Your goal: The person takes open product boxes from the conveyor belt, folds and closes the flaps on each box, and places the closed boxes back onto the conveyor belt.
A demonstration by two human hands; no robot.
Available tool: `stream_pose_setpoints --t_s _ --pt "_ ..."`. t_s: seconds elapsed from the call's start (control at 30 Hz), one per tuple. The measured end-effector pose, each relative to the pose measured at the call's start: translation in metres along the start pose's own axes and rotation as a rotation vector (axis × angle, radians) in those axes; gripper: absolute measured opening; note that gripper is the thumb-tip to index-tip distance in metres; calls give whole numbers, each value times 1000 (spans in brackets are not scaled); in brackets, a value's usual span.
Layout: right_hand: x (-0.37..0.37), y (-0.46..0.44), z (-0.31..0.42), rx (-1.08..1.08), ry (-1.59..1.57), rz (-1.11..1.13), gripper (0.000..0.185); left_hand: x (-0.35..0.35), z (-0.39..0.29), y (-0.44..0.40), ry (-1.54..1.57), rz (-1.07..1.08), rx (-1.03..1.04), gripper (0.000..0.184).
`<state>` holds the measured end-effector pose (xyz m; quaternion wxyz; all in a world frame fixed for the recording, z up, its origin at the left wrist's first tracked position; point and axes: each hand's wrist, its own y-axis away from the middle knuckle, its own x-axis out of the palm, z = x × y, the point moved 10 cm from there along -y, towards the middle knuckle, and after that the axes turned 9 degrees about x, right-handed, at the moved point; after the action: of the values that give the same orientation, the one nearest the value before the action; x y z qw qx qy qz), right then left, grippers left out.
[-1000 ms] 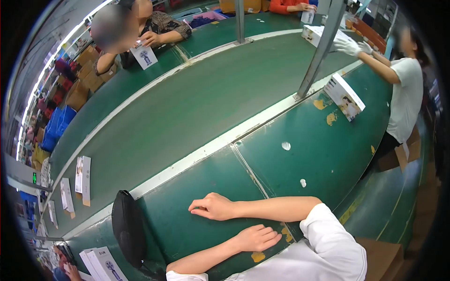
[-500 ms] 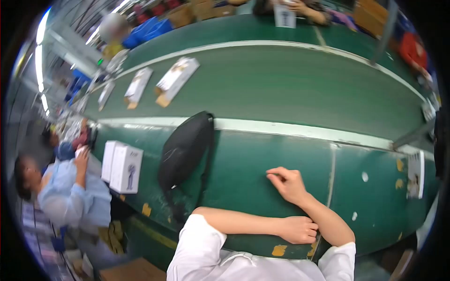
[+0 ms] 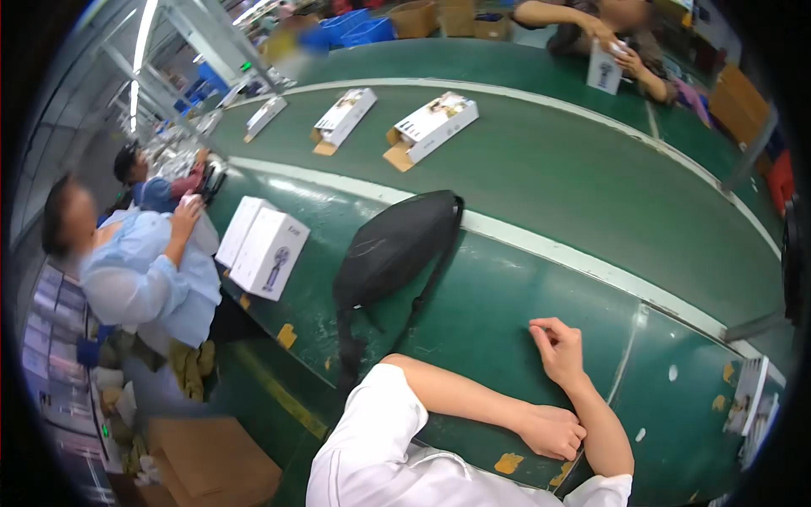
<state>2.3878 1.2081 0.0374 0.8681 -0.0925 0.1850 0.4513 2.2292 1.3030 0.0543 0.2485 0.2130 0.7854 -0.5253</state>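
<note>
My left hand (image 3: 553,432) lies on the green worktop, its forearm across the front of my body. Its fingers are curled shut, close against my right forearm, with nothing seen in them. My right hand (image 3: 559,348) is raised on its bent arm above the worktop (image 3: 498,291). Thumb and fingertips come together in a loose pinch, and no object shows between them. A black bag with a strap (image 3: 397,249) lies to the left of both hands, apart from them.
Two white boxes (image 3: 274,253) stand at the left beside a person in light blue (image 3: 152,270). Open white boxes (image 3: 435,127) lie on the conveyor belt (image 3: 583,177). Across it another person's hands hold a white box (image 3: 605,68). More white boxes (image 3: 748,397) stand at the right edge.
My view has turned and tilted, so the bag, boxes and hands sit further right and slanted. Both hands keep nearly the same pose. The person across now shows more fully with the box.
</note>
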Motion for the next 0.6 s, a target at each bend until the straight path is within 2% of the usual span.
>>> stream_pose_setpoints --t_s 0.1,0.2,0.27,0.33,0.6 --pt "0 5 0 -20 0 -36 11 4 -5 -1 18 28 -10 9" --pt "2 2 5 -99 2 -66 14 -5 -5 -2 42 58 -6 19" --pt "1 4 8 -121 -9 -65 15 2 -2 2 51 149 -70 22" --pt "6 4 2 -132 -37 -54 14 -1 -7 0 45 175 -54 21" --pt "-6 5 0 -50 -46 -45 16 -5 -9 -16 34 166 -107 26"
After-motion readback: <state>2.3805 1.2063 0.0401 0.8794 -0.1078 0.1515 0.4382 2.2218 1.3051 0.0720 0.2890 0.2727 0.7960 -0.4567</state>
